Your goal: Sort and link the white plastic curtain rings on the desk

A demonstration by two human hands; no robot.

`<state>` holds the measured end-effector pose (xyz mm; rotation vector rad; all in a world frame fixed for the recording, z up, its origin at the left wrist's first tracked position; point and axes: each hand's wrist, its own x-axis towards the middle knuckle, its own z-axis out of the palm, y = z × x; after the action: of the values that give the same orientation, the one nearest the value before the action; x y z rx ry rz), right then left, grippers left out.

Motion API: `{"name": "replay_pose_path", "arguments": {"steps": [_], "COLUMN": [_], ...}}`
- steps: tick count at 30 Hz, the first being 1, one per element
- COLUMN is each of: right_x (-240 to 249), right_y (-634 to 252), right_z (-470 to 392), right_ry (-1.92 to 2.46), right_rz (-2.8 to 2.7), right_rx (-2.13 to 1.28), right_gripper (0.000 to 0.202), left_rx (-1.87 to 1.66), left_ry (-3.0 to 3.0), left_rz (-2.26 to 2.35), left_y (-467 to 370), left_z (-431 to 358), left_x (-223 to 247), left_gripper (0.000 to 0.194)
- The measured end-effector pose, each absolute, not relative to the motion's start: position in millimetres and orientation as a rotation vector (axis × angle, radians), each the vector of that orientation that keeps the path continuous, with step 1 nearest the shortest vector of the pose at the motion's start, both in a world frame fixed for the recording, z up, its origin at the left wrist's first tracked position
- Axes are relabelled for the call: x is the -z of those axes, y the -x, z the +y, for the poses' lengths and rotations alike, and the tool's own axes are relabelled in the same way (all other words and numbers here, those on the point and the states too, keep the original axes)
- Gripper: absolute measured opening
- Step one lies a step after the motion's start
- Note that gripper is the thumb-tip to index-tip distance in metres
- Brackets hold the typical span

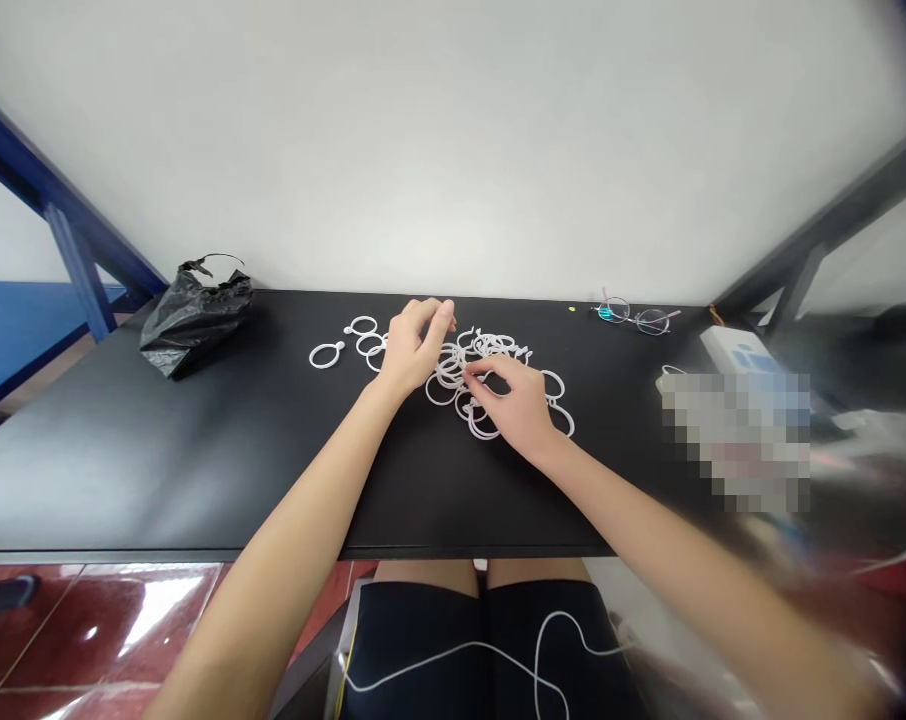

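A heap of several white plastic rings (490,352) lies at the middle back of a black table (198,440). My left hand (414,345) hovers over the heap's left side with its fingertips pinched together; whether a ring is between them I cannot tell. My right hand (514,402) rests on the heap's near side, fingers pressed on a ring (483,428). Three separate rings lie to the left, the farthest one (326,355) alone.
A crumpled black plastic bag (192,315) sits at the back left. A pair of glasses (633,316) lies at the back right, with a white box (738,350) further right. A white cable (498,655) crosses my lap below the table's front edge.
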<state>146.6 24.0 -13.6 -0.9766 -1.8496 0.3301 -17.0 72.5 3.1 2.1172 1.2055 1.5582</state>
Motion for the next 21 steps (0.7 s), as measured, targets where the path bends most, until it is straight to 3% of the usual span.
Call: {"name": "replay_pose_path", "arguments": {"steps": [11, 21], "right_x": [8, 12], "right_y": [-147, -147], "right_z": [23, 24], "right_ry": [0.969, 0.951], "right_rz": [-1.756, -1.803], "right_rx": [-0.349, -0.271], "right_gripper": [0.009, 0.008], "left_rx": [-1.709, -1.649], "left_ry": [-2.298, -2.343], "left_rz": [1.118, 1.159], "left_y": [-6, -6], "left_z": [57, 61], "left_x": [12, 12], "left_gripper": [0.017, 0.032]}}
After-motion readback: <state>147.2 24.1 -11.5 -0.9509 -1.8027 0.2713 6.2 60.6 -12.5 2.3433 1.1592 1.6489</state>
